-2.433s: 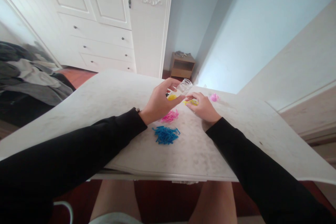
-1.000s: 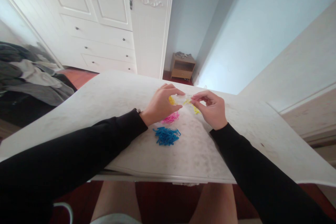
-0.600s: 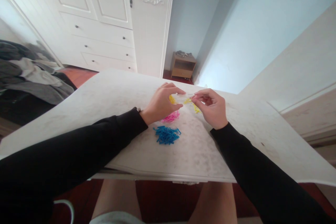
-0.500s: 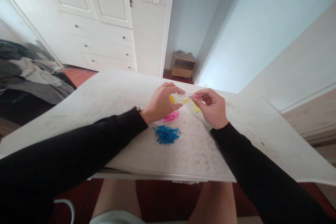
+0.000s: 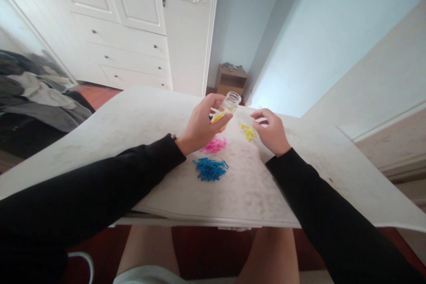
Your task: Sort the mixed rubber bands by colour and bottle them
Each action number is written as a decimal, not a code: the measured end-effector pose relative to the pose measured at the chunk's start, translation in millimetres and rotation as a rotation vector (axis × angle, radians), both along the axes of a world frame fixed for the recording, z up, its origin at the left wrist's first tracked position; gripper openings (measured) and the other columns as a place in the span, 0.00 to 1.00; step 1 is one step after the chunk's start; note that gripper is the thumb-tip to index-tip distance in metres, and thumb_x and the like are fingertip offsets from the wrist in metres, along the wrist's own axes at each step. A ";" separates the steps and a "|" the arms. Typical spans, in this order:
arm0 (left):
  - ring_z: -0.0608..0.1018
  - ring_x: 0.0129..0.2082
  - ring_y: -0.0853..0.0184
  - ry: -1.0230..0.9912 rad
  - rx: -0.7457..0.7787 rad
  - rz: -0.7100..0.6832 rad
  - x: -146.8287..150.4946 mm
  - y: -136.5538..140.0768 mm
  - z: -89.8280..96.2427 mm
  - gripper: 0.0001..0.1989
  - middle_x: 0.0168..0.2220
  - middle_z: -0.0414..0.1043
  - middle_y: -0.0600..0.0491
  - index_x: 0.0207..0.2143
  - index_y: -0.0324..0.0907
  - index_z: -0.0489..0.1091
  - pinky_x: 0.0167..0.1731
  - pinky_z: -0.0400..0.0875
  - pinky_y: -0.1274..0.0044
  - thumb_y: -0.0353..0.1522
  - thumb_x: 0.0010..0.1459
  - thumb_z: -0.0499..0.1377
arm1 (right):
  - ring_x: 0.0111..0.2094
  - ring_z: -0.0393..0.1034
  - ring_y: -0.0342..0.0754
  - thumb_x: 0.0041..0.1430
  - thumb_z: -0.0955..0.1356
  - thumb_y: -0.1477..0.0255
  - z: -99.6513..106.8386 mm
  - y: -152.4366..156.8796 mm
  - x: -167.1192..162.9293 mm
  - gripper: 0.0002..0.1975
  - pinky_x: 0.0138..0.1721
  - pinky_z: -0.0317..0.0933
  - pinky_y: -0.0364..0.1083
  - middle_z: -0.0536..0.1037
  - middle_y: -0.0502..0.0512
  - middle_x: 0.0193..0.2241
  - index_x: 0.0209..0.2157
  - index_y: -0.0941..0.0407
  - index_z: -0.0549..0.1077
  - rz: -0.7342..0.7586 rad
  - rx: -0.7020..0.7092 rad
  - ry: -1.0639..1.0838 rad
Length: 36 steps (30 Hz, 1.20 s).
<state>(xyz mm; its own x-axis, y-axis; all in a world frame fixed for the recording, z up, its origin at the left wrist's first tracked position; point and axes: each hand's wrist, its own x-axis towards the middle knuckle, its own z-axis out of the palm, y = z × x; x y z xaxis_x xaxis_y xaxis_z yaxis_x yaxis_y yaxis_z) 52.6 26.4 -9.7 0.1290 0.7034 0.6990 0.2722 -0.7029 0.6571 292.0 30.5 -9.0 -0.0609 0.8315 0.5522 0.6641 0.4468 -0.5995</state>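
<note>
In the head view my left hand (image 5: 207, 120) is wrapped round a small clear glass jar (image 5: 232, 101). The jar leans to the right, its open mouth upward, and yellow pieces show inside its lower part. My right hand (image 5: 270, 129) hovers by a small pile of thin yellow pieces (image 5: 248, 132), thumb and fingers slightly apart with nothing visible between them. Just below my left hand lies a pile of pink pieces (image 5: 214, 145). Nearer me is a larger heap of blue, thin, looped pieces (image 5: 211, 169). Their exact kind is too small to tell.
All the piles lie on a white, smudged table (image 5: 159, 115) with its front edge close to my legs. Behind it stand a white wardrobe (image 5: 133, 53) and a small wooden nightstand (image 5: 231, 80). Dark and grey clothes (image 5: 36, 97) are heaped at the left.
My left hand has tipped the jar from lying nearly sideways to more upright. My right hand has drawn back from the jar's mouth, and its pinched fingers have parted.
</note>
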 end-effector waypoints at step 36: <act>0.79 0.42 0.65 0.069 0.048 -0.016 -1.1 -2.3 -1.4 0.16 0.42 0.77 0.52 0.45 0.42 0.75 0.45 0.75 0.71 0.28 0.53 0.71 | 0.30 0.73 0.48 0.53 0.68 0.73 -3.5 6.9 4.9 0.04 0.33 0.63 0.48 0.74 0.48 0.28 0.33 0.53 0.69 0.077 -0.157 0.068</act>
<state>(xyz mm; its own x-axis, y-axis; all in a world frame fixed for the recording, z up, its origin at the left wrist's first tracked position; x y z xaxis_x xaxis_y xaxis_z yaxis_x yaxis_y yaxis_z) 51.5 24.2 -11.1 0.1886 0.6671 0.7207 0.3040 -0.7375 0.6031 296.9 37.5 -12.6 -0.0943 0.9021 0.4212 0.5871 0.3921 -0.7082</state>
